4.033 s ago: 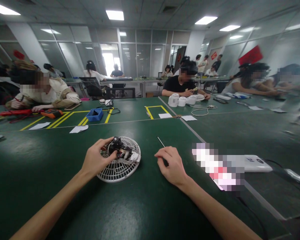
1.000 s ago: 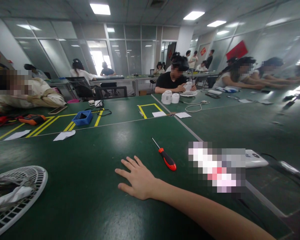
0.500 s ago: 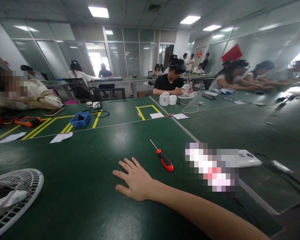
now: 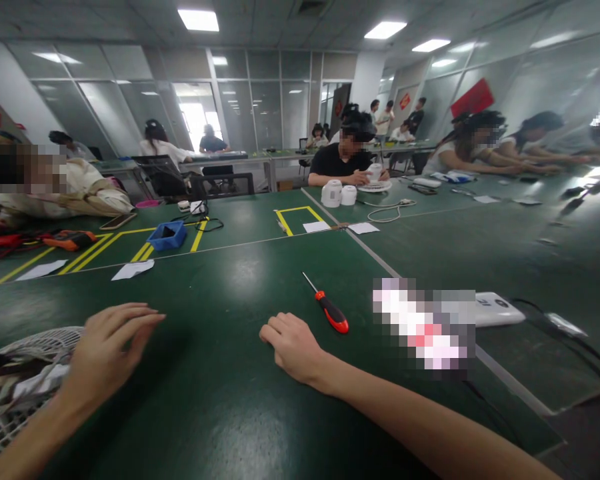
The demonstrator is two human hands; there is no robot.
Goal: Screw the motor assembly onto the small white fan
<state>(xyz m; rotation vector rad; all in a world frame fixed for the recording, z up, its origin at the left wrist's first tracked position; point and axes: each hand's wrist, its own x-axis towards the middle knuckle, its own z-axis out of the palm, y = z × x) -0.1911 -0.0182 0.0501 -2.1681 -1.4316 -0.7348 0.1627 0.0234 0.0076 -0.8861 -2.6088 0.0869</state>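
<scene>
My left hand (image 4: 107, 353) hovers above the green table (image 4: 230, 400) with its fingers stretched out and slightly apart, holding nothing. Just left of it lies a white fan grille (image 4: 15, 380) with dark motor parts and wires on it, cut off by the frame edge. My right hand (image 4: 293, 347) rests on the table with its fingers curled under, and nothing shows in it. A red and black screwdriver (image 4: 330, 310) lies on the table a little beyond and right of that hand, apart from it.
A white device (image 4: 497, 308) with a dark cable lies at the right beside a blurred patch. Further back are a blue tray (image 4: 167, 235), paper slips, yellow floor-tape marks and white fan parts (image 4: 333, 193). Several people sit working at the far tables.
My left hand has come into view beside the fan grille. My right hand, flat with fingers spread before, has curled its fingers under. Four seconds ago the grille sat in the middle under my left hand.
</scene>
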